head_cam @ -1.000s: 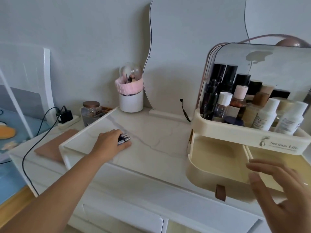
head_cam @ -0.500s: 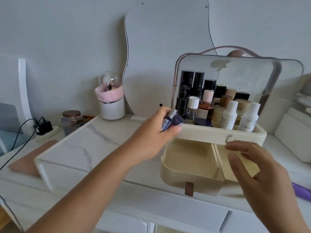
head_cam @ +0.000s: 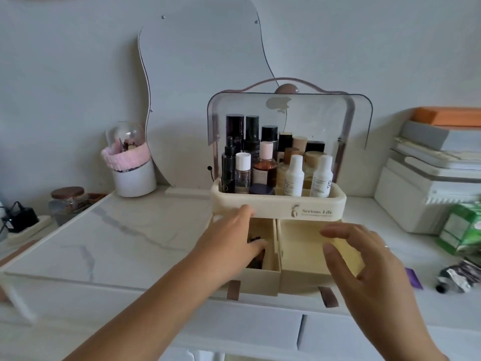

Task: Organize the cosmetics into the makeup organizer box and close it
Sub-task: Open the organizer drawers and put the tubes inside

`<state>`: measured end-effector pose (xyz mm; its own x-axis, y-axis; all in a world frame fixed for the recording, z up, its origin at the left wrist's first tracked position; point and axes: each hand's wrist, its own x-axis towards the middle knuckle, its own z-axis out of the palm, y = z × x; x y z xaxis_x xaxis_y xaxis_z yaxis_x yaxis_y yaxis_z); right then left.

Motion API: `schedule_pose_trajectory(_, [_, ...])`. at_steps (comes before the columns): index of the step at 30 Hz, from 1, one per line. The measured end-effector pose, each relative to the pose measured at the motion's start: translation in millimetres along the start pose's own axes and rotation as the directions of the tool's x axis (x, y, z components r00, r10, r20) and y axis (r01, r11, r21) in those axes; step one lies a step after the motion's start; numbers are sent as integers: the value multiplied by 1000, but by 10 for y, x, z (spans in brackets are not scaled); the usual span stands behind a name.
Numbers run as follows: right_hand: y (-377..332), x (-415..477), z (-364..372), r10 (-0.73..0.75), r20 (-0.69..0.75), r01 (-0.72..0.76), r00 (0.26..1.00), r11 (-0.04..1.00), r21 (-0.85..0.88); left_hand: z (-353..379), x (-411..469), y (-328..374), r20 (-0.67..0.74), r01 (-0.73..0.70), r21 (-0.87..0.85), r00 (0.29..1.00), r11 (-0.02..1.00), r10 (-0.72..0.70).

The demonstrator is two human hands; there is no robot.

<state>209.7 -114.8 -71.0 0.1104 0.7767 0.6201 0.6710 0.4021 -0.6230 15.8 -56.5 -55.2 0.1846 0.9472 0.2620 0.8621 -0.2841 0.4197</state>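
Makeup organizer box point(head_cam: 278, 209) stands mid-bench point(head_cam: 130, 235), its clear lid point(head_cam: 312, 118) raised, bottles point(head_cam: 294, 175) upright in the top tray and both drawers pulled out toward you. You look to be loading the left drawer point(head_cam: 270, 256). Your left hand point(head_cam: 231, 238) reaches into it, fingers bent down over small dark cosmetics point(head_cam: 256, 239), thumb against the tray's front edge. Whether it grips them or only rests on them cannot be told. Your right hand point(head_cam: 369, 264) hovers over the right drawer point(head_cam: 299, 246), fingers spread and relaxed, holding nothing. Next, likely: free the left hand, fetch the crumpled tube point(head_cam: 458, 278) lying near right, then push the drawers in and lower the lid.
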Motion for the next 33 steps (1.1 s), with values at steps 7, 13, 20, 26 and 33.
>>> schedule_pose_trajectory(7, [211, -198, 0, 34, -31, -37, 999, 992, -124, 222, -552, -364, -304, -237, 80, 919, 968, 250])
schedule_pose_trajectory(13, [348, -237, -59, 84, -9, -83, 996, 996, 40, 434, -590, -422, -390, -158, 42, 907, 987, 162])
schedule_pose_trajectory(20, [1423, 47, -325, 341, 87, -295, 936, 895, -334, 434, -483, -80, -393, -332, 193, 836, 923, 383])
schedule_pose_trajectory(26, [1666, 92, -309, 325, 155, -196, 933, 819, -539, 473, -415, 109, -359, -385, 35, 856, 922, 371])
schedule_pose_trajectory(33, [1238, -27, -451, 228, -222, -288, 948, 910, -297, 493, -441, 102, -337, -390, -63, 875, 919, 348])
